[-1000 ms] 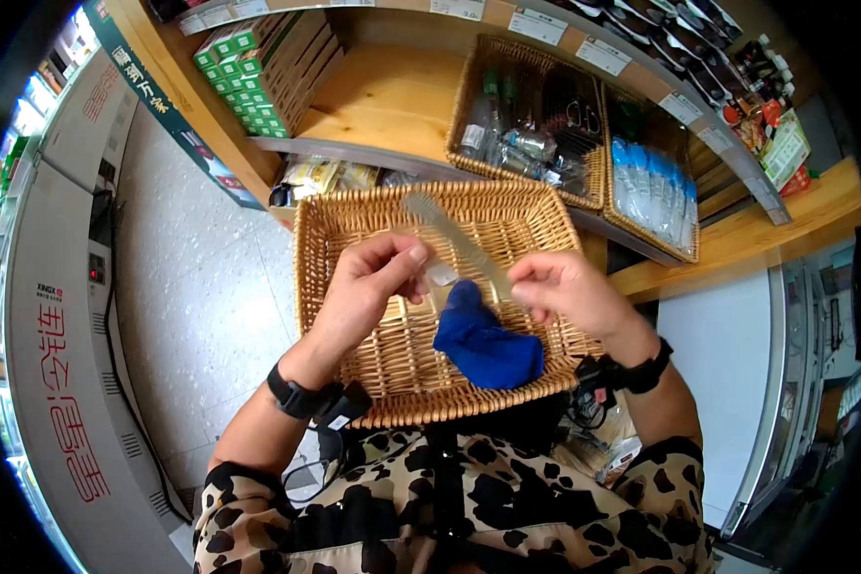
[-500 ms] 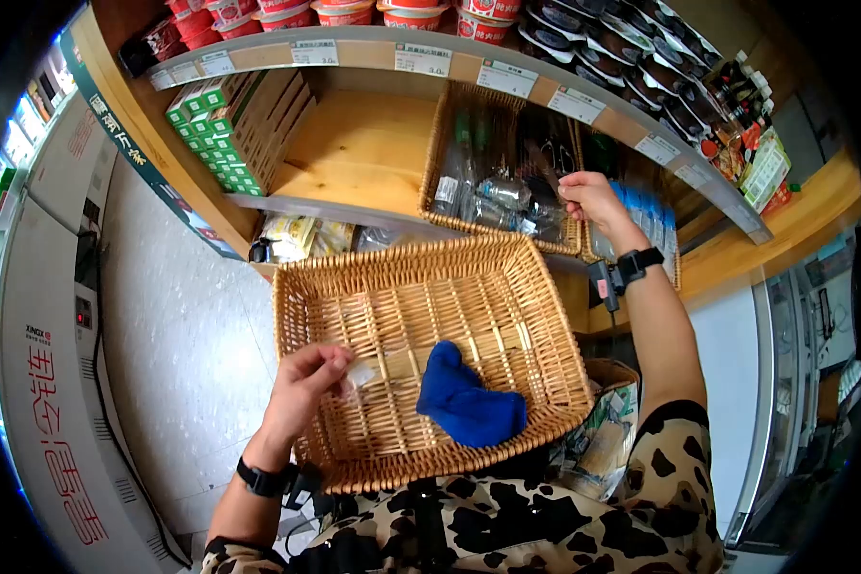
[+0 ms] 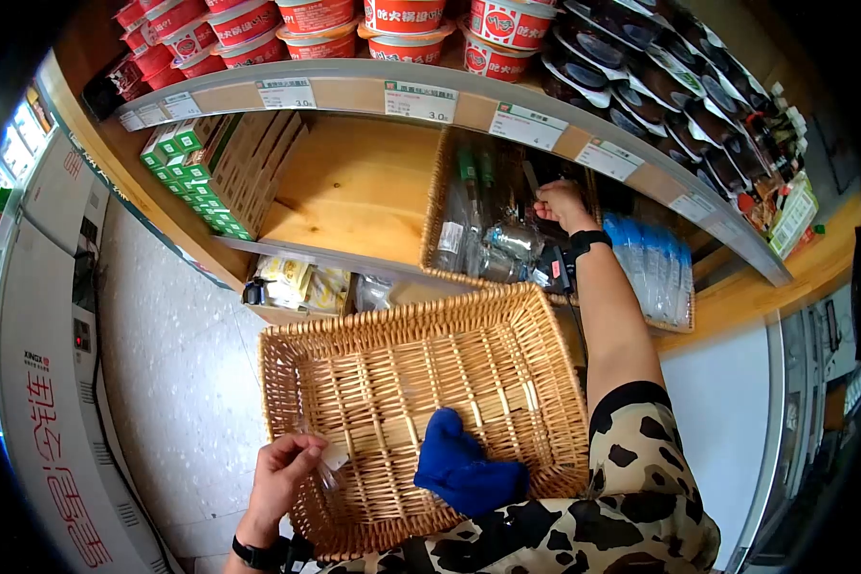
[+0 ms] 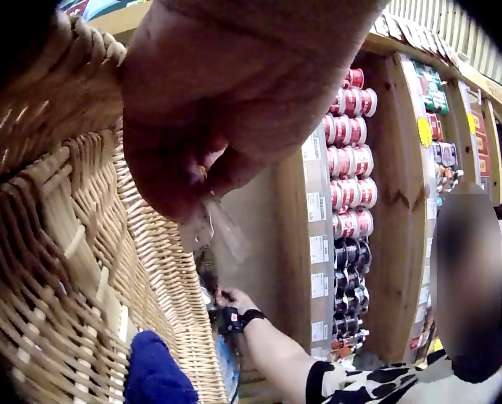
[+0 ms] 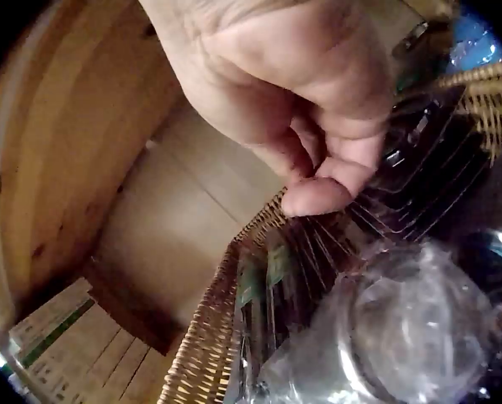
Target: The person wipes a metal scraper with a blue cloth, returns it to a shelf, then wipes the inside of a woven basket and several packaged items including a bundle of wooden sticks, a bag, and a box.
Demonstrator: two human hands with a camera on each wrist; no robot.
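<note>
My left hand (image 3: 282, 478) pinches a small clear plastic piece with a white part (image 3: 335, 455) over the left side of a wicker basket (image 3: 354, 330). In the left wrist view the clear plastic (image 4: 226, 231) hangs below the left hand (image 4: 234, 93). A blue cloth item (image 3: 469, 469) lies in the basket. My right hand (image 3: 562, 204) is in a shelf basket (image 3: 432, 215), thumb and finger pinching a thin flat strip (image 3: 530, 175). Seen from the right wrist, the right hand (image 5: 301, 101) is above upright thin packets (image 5: 314, 252), beside clear-wrapped round items (image 5: 411, 328).
Green-and-white boxes (image 3: 210, 182) stack at the shelf's left. Blue-capped clear packs (image 3: 646, 268) fill the neighbouring basket. Red tubs (image 3: 407, 16) and dark packs (image 3: 641, 86) stand above the price rail (image 3: 354, 94). Yellow packets (image 3: 301, 282) lie lower down. A white cabinet (image 3: 53, 383) stands left.
The right hand has moved from above the large basket into the shelf basket with the strip. The left hand has moved down and left, still pinching the clear piece. The view has shifted.
</note>
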